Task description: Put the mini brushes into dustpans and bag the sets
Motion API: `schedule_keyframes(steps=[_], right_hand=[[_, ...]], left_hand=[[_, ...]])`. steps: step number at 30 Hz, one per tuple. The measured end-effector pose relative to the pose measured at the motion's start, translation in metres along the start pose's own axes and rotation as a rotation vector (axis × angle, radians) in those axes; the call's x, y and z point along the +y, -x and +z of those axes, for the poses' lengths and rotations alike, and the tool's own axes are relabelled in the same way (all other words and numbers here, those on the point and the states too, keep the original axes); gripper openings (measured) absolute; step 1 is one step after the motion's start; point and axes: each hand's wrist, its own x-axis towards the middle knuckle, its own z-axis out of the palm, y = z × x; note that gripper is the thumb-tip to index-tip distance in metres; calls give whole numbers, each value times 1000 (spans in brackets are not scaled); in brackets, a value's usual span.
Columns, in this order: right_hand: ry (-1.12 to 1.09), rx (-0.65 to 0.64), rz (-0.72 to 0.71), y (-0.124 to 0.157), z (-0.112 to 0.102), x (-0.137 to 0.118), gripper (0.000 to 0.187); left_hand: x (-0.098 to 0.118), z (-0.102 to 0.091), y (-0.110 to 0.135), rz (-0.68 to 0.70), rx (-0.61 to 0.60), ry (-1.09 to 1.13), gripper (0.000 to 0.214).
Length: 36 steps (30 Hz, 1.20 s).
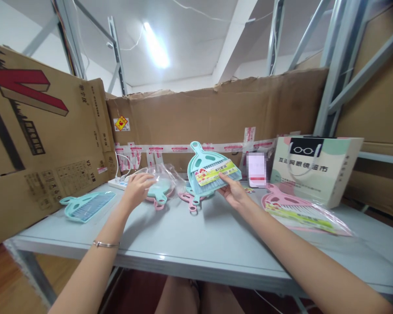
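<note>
My right hand (234, 192) grips a teal dustpan-and-brush set (212, 168) by its lower right corner, thumb over the label and handle pointing up. A yellow-green printed card (216, 171) lies across its blue bristles. Fingers stretched and apart, my left hand (138, 189) is over the clear plastic bags (167, 172), beside a second teal dustpan (159, 192); whether it touches the plastic I cannot tell. Pink handles (186, 198) show beneath the held set. To the left lies another teal dustpan with a brush (89, 206).
A bagged pink dustpan set (291, 205) lies at right, before a paper carrier bag (314, 170). A phone (257, 170) stands near the back. A power strip (118, 184) is behind my left hand. Cardboard (216, 109) walls the back and left of the grey table (183, 235).
</note>
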Motion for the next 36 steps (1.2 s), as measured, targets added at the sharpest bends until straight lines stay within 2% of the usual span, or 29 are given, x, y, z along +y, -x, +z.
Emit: schedule_keyframes(steps=[2, 4, 6, 8, 11, 12, 13, 15, 17, 19, 21, 23, 26, 30, 33, 36], right_hand=[[-5, 34, -7, -1, -1, -3, 23], [-9, 60, -3, -2, -2, -5, 22], [-5, 68, 4, -3, -3, -5, 21], [14, 61, 4, -4, -4, -4, 21], [45, 48, 12, -4, -4, -1, 20], [59, 47, 23, -4, -4, 0, 19], [79, 52, 37, -4, -4, 0, 17], [131, 57, 60, -3, -4, 1, 14], [184, 41, 71, -3, -6, 0, 13], [233, 4, 86, -3, -8, -2, 13], [282, -31, 106, -3, -10, -4, 13], [327, -55, 126, -1, -10, -6, 16], [384, -88, 176, 1, -9, -6, 21], [420, -114, 217, 4, -6, -1, 19], [371, -111, 222, 3, -5, 3, 16], [254, -86, 227, 1, -5, 5, 15]], left_hand=[[4, 7, 8, 53, -48, 27, 52], [2, 11, 14, 35, -99, 6, 60], [-4, 9, 17, -70, -119, -64, 69], [-5, -2, 14, -224, -84, -146, 70], [12, -23, -2, -400, 59, -195, 50], [23, -26, -11, -423, 88, -178, 41], [36, -27, -20, -406, 58, -137, 34], [63, -19, -40, -372, -66, -51, 34], [84, -3, -56, -435, -194, 33, 29], [93, 13, -67, -484, -217, 102, 16], [91, 23, -72, -502, -216, 122, 6], [84, 24, -71, -498, -222, 108, 6], [76, 18, -65, -462, -203, 65, 18], [85, 15, -57, -241, -59, 6, 26], [96, 19, -51, -66, -4, 26, 27], [100, 20, -45, -8, 38, 103, 25]])
